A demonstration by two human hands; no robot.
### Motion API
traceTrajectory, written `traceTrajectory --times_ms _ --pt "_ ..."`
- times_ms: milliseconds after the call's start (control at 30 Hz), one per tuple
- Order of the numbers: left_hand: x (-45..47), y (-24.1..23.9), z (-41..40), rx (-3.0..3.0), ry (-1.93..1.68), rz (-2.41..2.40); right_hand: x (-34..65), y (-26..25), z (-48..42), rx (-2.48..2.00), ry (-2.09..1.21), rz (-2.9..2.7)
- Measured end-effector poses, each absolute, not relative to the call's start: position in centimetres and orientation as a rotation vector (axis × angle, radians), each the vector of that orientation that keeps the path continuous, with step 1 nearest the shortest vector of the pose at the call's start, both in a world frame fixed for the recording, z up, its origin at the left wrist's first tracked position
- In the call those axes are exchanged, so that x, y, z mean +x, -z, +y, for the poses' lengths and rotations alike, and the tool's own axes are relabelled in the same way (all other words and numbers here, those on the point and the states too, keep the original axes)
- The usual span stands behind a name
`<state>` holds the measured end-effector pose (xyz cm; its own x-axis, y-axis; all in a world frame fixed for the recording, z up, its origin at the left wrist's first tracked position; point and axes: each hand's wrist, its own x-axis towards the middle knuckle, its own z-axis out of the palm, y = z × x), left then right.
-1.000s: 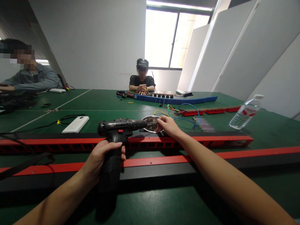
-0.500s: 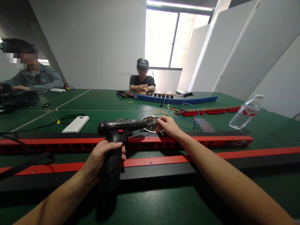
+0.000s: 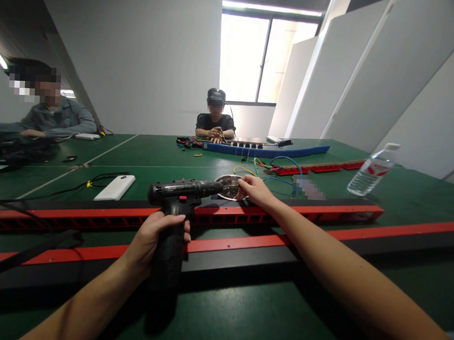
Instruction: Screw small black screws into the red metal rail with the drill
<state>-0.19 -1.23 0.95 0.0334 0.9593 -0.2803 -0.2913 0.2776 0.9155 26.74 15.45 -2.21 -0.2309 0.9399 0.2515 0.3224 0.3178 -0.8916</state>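
My left hand [image 3: 160, 237] is wrapped round the grip of a black cordless drill [image 3: 173, 197], whose chuck and bit point right. At the tip of the bit, my right hand [image 3: 253, 189] is closed in a pinch; what its fingers hold is too small to make out. Just behind the fingertips sits a round metal bowl [image 3: 226, 180] with small dark pieces, seemingly screws, partly hidden by the hand. Beneath both hands run two long red and black housings [image 3: 246, 243], the farther one [image 3: 225, 214] showing a row of square openings.
A white power bank [image 3: 115, 187] with a black cable lies to the left. At right stand a water bottle [image 3: 372, 171] and red strips with wires [image 3: 310, 169]. A long blue strip [image 3: 265, 150] lies before a seated person [image 3: 216, 122]; another person [image 3: 60, 115] sits far left.
My hands, the drill and the bowl have stayed practically still. The person at far left has shifted slightly to the right, and the person opposite has moved a hand a little.
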Motion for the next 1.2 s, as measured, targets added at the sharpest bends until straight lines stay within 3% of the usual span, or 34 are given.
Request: traceTrajectory --times_ms 1200 --pt "-0.13 -1.23 -1.32 0.749 -1.11 1.129 26.5 1.51 14.74 -1.193 -0.877 -1.734"
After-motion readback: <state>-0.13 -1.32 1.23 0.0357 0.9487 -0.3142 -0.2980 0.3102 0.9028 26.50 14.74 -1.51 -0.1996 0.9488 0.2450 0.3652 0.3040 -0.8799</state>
